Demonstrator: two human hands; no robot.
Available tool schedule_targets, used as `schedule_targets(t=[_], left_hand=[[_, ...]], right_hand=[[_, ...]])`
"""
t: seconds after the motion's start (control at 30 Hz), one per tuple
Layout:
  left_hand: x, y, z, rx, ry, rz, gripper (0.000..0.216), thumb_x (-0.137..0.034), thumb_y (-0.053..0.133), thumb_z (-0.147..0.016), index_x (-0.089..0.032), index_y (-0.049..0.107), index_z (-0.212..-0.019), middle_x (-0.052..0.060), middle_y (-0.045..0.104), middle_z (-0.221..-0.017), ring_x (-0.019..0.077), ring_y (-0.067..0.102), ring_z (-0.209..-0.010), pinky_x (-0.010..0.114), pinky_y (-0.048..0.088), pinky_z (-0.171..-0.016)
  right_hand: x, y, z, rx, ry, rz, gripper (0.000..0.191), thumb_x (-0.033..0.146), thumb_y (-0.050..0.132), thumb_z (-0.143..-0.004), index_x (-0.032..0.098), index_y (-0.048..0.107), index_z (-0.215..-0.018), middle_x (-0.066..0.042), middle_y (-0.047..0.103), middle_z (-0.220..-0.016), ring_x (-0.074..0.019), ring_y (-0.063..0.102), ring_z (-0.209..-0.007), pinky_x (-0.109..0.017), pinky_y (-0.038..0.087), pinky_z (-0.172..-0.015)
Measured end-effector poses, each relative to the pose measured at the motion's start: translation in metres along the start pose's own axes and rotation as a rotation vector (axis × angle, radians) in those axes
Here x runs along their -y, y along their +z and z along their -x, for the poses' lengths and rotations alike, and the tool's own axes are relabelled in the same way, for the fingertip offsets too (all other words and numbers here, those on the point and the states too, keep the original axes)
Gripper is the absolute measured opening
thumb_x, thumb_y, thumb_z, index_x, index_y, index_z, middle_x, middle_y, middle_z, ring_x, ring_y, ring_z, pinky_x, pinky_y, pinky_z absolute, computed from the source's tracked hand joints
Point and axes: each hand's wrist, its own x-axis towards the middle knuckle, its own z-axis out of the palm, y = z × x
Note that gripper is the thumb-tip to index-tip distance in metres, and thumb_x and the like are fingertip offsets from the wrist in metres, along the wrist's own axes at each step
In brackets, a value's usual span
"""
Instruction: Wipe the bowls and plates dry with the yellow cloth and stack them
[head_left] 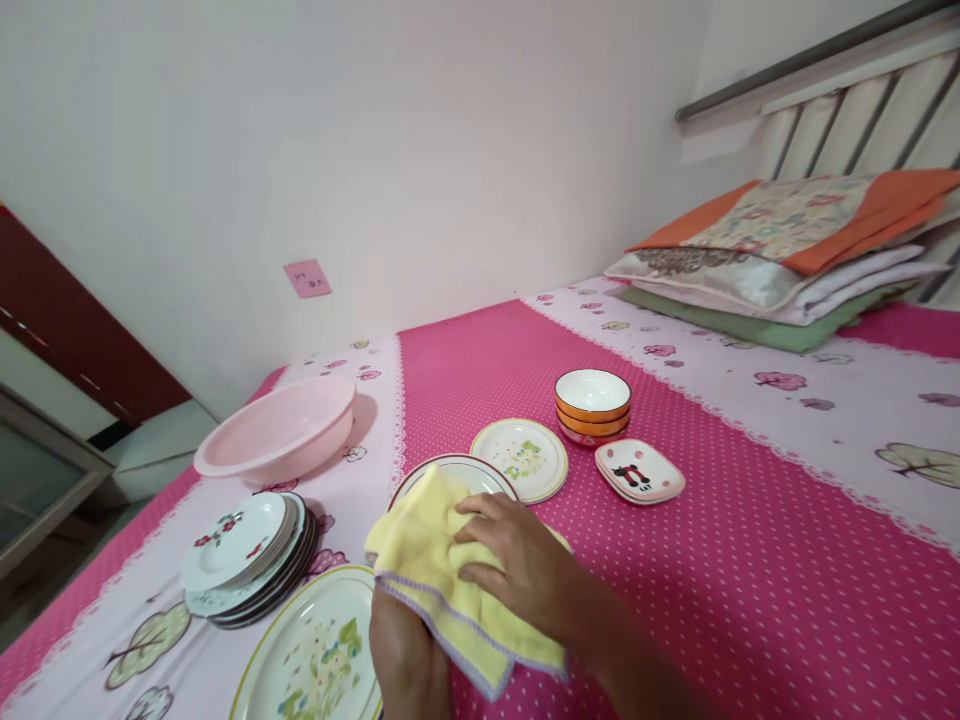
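Observation:
A yellow cloth [442, 540] with a purple stitched edge lies over a white plate [469, 469] with a dark red rim. My right hand [517, 560] presses the cloth against the plate, its fingers bent into the fabric. From below, my left hand [405, 640] grips the plate, its fingers hidden under the cloth. Just left of it is a large oval plate [315, 650] with a yellow-green rim and a floral print. Beyond the cloth lies a smaller round plate [521, 458] with a similar print.
A stack of plates [240, 545] stands left, before a pink basin [277, 430]. Stacked bowls [592, 400] and square cat-print dishes [641, 470] sit on the right of the pink bedspread [750, 600]. Folded bedding [787, 250] lies at the far right. A wall [450, 150] bounds the back.

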Motion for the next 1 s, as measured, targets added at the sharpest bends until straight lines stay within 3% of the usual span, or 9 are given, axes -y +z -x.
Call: schedule_targets(t=[0.07, 0.17, 0.27, 0.37, 0.47, 0.57, 0.67, 0.77, 1.0], left_hand=[[-0.006, 0.001, 0.004, -0.29, 0.061, -0.084, 0.049, -0.049, 0.053, -0.103, -0.011, 0.069, -0.129, 0.009, 0.079, -0.09, 0.0208, 0.075, -0.081, 0.034, 0.061, -0.086], [-0.01, 0.009, 0.009, -0.612, 0.136, -0.211, 0.051, -0.05, 0.052, -0.103, -0.009, 0.07, -0.128, 0.011, 0.08, -0.093, 0.0225, 0.077, -0.086, 0.031, 0.061, -0.083], [-0.01, 0.017, 0.011, -0.574, 0.133, -0.224, 0.051, -0.047, 0.046, -0.106, -0.008, 0.07, -0.128, 0.013, 0.08, -0.094, 0.0244, 0.078, -0.089, 0.034, 0.061, -0.086], [-0.01, 0.02, 0.01, -0.587, 0.154, -0.255, 0.047, -0.044, 0.05, -0.105, -0.009, 0.07, -0.129, 0.012, 0.08, -0.093, 0.023, 0.078, -0.088, 0.031, 0.062, -0.084], [-0.01, 0.019, 0.008, -0.64, 0.155, -0.303, 0.041, -0.039, 0.05, -0.106, -0.009, 0.07, -0.125, 0.011, 0.08, -0.093, 0.0202, 0.077, -0.09, 0.026, 0.062, -0.077], [-0.009, 0.013, 0.003, -0.666, 0.148, -0.32, 0.032, -0.028, 0.047, -0.107, -0.012, 0.072, -0.12, 0.007, 0.08, -0.089, 0.0156, 0.077, -0.085, 0.021, 0.061, -0.073], [-0.006, 0.004, -0.003, -0.673, 0.136, -0.299, 0.025, -0.016, 0.052, -0.104, -0.013, 0.072, -0.119, 0.003, 0.079, -0.085, 0.0123, 0.075, -0.08, 0.018, 0.06, -0.073], [-0.002, -0.001, -0.008, -0.65, 0.083, -0.252, 0.025, -0.011, 0.053, -0.102, -0.011, 0.071, -0.118, 0.004, 0.079, -0.084, 0.0111, 0.075, -0.078, 0.017, 0.06, -0.074], [0.011, 0.008, -0.007, -0.613, -0.052, -0.154, 0.021, -0.005, 0.052, -0.1, -0.009, 0.069, -0.113, 0.004, 0.078, -0.075, 0.0128, 0.074, -0.063, 0.019, 0.062, -0.06]], right_hand=[[-0.007, -0.006, 0.0, -0.03, 0.064, 0.017, 0.016, 0.02, 0.078, -0.089, 0.021, 0.075, -0.104, -0.009, 0.069, -0.129, -0.0281, 0.061, -0.126, -0.046, 0.046, -0.111], [-0.019, -0.009, -0.001, -0.22, 0.196, 0.025, 0.041, 0.019, 0.083, -0.08, 0.019, 0.068, -0.119, -0.014, 0.065, -0.136, -0.0326, 0.055, -0.134, -0.049, 0.041, -0.115], [-0.027, -0.01, -0.002, -0.246, 0.339, -0.146, 0.061, 0.024, 0.083, -0.079, 0.021, 0.057, -0.134, -0.014, 0.066, -0.136, -0.0316, 0.061, -0.128, -0.046, 0.047, -0.107], [-0.032, -0.016, -0.001, -0.14, 0.423, -0.229, 0.045, 0.032, 0.081, -0.078, 0.019, 0.065, -0.119, -0.011, 0.076, -0.113, -0.0308, 0.071, -0.103, -0.041, 0.053, -0.087], [-0.039, -0.032, 0.002, -0.204, 0.478, -0.179, 0.03, 0.034, 0.079, -0.077, 0.018, 0.071, -0.101, -0.011, 0.078, -0.101, -0.0315, 0.073, -0.092, -0.039, 0.053, -0.079], [-0.045, -0.053, 0.007, -0.475, 0.514, -0.366, 0.038, 0.04, 0.079, -0.076, 0.017, 0.072, -0.104, -0.012, 0.079, -0.1, -0.0312, 0.074, -0.088, -0.039, 0.056, -0.072], [-0.043, -0.074, 0.014, -0.923, 0.539, -0.689, 0.06, 0.046, 0.087, -0.068, 0.017, 0.071, -0.118, -0.011, 0.08, -0.104, -0.0297, 0.076, -0.083, -0.038, 0.061, -0.065], [-0.036, -0.089, 0.02, -1.288, 0.452, -0.889, 0.063, 0.043, 0.089, -0.068, 0.019, 0.072, -0.123, -0.01, 0.079, -0.114, -0.0276, 0.077, -0.088, -0.038, 0.065, -0.07], [-0.03, -0.109, 0.026, -1.385, 0.373, -1.286, 0.038, 0.03, 0.077, -0.082, 0.017, 0.073, -0.117, -0.009, 0.077, -0.117, -0.0254, 0.076, -0.102, -0.033, 0.067, -0.082]])
